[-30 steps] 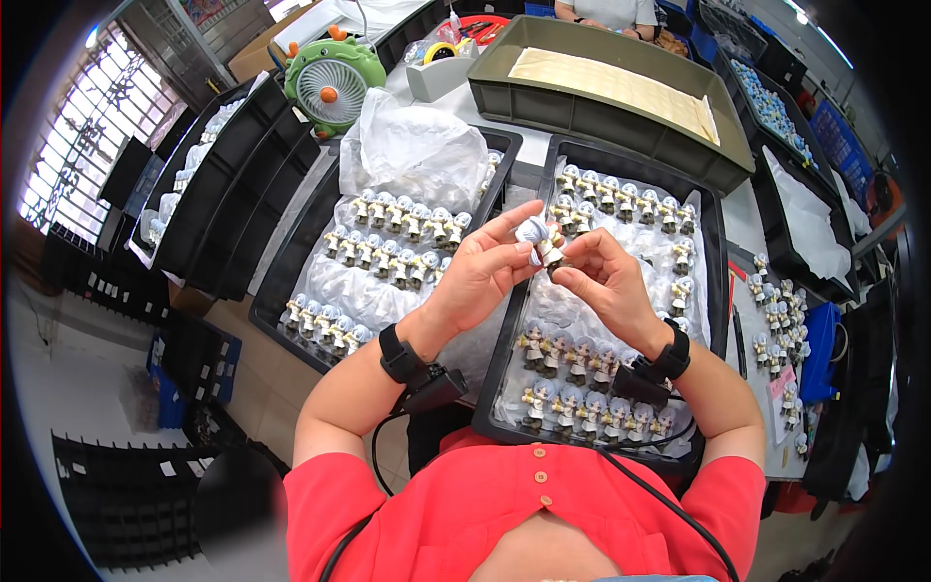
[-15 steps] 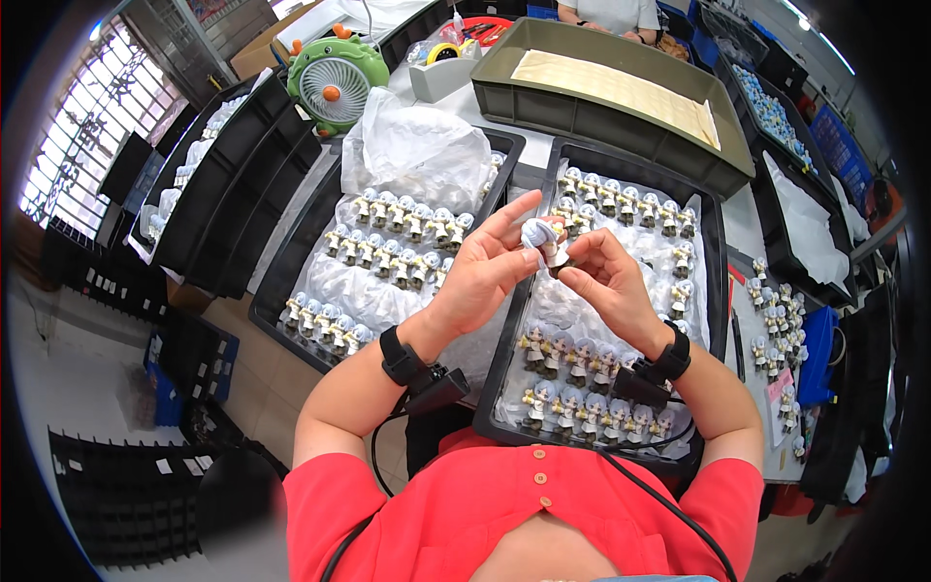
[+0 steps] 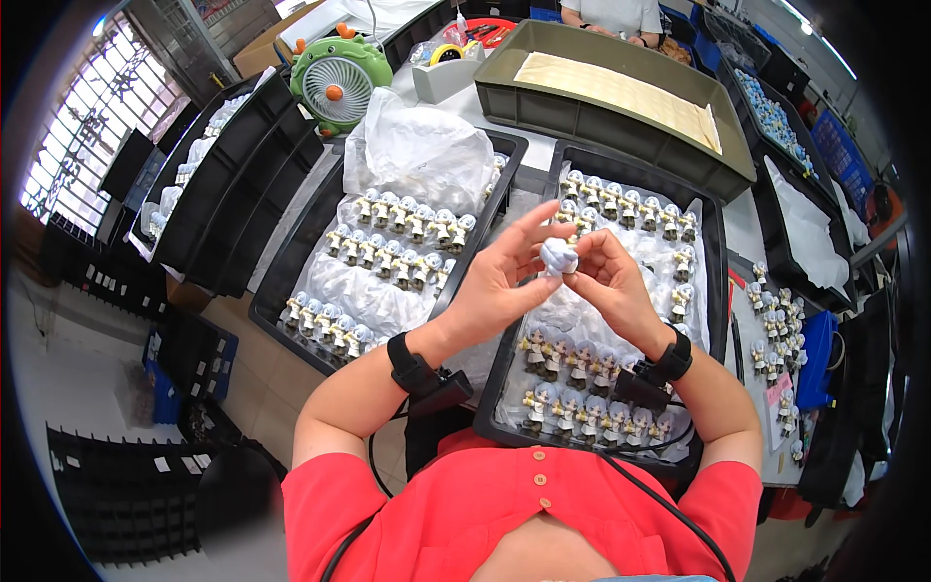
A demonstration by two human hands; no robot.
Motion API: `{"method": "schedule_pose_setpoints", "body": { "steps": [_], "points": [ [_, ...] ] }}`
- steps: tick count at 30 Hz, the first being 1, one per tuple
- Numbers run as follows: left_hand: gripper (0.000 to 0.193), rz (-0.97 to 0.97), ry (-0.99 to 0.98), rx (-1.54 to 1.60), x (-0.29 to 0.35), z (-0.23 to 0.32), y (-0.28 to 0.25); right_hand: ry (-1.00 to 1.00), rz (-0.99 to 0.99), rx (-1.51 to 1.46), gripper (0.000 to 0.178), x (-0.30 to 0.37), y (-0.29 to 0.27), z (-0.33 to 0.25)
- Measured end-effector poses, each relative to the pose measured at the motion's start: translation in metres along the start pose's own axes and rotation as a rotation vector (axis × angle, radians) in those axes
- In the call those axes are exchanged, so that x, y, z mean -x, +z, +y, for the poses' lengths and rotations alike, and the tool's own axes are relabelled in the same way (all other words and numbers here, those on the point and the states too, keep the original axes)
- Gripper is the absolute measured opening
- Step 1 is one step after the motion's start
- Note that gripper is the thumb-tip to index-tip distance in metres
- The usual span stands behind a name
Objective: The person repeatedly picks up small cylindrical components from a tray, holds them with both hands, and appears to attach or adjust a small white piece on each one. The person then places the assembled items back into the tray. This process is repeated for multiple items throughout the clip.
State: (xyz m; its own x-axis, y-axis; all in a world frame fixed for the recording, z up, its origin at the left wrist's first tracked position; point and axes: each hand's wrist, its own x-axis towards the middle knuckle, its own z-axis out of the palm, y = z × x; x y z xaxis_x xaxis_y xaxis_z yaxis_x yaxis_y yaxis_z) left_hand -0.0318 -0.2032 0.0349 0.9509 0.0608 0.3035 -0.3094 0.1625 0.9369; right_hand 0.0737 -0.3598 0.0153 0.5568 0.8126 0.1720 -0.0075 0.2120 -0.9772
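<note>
Over the right-hand black tray (image 3: 722,291), a small figurine (image 3: 558,256) with pale blue-white hair is between my two hands. Its head is turned up toward me, so most of its body is hidden. My right hand (image 3: 611,281) pinches it between thumb and fingers from the right. On the other side, my left hand (image 3: 504,281) has its fingers spread, the thumb tip at the figurine's lower edge. Rows of similar figurines (image 3: 582,364) stand on white wrapping sheet in this tray. More figurines (image 3: 388,255) fill rows in the left-hand black tray (image 3: 281,291).
A green fan (image 3: 339,82) and a tape dispenser (image 3: 448,68) stand beyond the trays. An olive bin (image 3: 611,112) sits at the back, a person (image 3: 611,15) behind it. Loose figurines (image 3: 776,320) lie at right near a blue object (image 3: 822,359). Dark crates (image 3: 233,184) are stacked at left.
The figurine has tilted so that its head faces up and its body is mostly hidden. It has shifted slightly right and down. My left thumb has moved right, toward its lower edge.
</note>
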Motion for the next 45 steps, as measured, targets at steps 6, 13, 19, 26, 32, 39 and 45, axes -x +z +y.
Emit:
{"method": "schedule_pose_setpoints", "body": {
  "steps": [6,13,19,26,32,39,45],
  "points": [
    [0.067,-0.047,0.048,-0.230,0.001,0.000,0.000,0.000,-0.014,-0.050,0.020,0.000,-0.001,0.002],
    [0.056,-0.089,0.038,-0.347,0.001,0.006,-0.004,0.105,-0.059,-0.059,0.025,-0.003,-0.004,0.005],
    [0.054,-0.207,0.024,-0.416,0.001,0.014,-0.004,0.221,-0.138,-0.162,0.036,-0.002,-0.004,0.007],
    [0.038,-0.096,0.041,-0.900,0.009,0.032,-0.027,0.296,-0.267,-0.111,0.034,0.001,-0.001,-0.009],
    [0.034,0.249,-0.474,-0.138,0.013,0.050,-0.122,0.248,-0.309,-0.054,0.038,-0.002,-0.007,-0.010],
    [0.036,0.416,-0.458,-0.140,0.004,0.056,-0.159,0.322,-0.327,0.043,0.034,0.001,-0.006,-0.017],
    [0.037,0.507,-0.554,-1.183,0.015,0.028,-0.267,0.312,-0.343,0.062,0.033,-0.002,-0.004,-0.017]
  ]
}}
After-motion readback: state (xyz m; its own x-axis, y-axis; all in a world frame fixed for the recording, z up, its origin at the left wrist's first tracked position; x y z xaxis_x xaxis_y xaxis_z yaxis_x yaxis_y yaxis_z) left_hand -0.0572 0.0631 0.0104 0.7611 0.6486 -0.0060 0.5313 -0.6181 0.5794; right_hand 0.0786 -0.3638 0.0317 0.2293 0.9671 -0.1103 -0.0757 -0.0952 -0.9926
